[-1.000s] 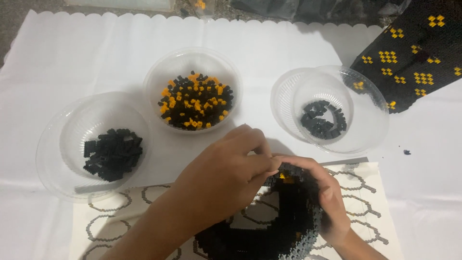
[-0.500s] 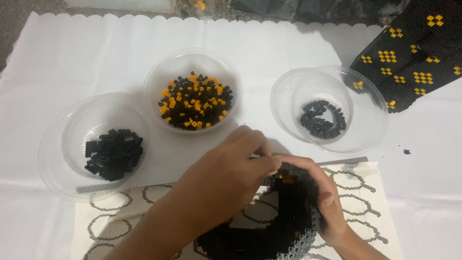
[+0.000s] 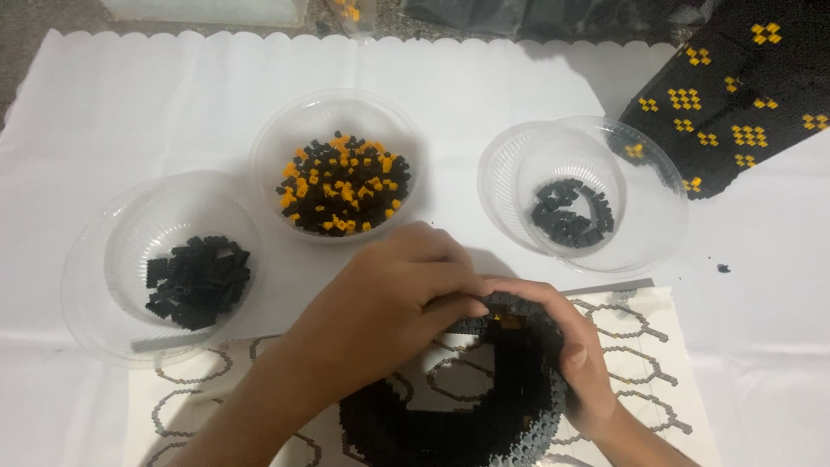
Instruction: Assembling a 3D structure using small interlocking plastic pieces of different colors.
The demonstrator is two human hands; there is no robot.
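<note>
A curved black beaded piece (image 3: 519, 389) stands on edge over a paper pattern sheet (image 3: 644, 342) printed with grey looped outlines. My left hand (image 3: 389, 298) reaches in from the lower left and pinches the piece's top edge, next to a small orange bead (image 3: 507, 321). My right hand (image 3: 581, 367) wraps around the right side of the piece from the lower right. Part of the piece is hidden under both hands.
Three clear plastic bowls stand on a white scalloped cloth (image 3: 130, 104): the left bowl (image 3: 99, 259) holds black beads, the middle bowl (image 3: 277, 138) black and orange beads, the right bowl (image 3: 648, 216) dark beads. A black beaded panel with yellow diamonds (image 3: 735, 95) lies at the top right.
Both hands stay on the beaded piece. Only the fingertips of my left hand have shifted a little along its top edge.
</note>
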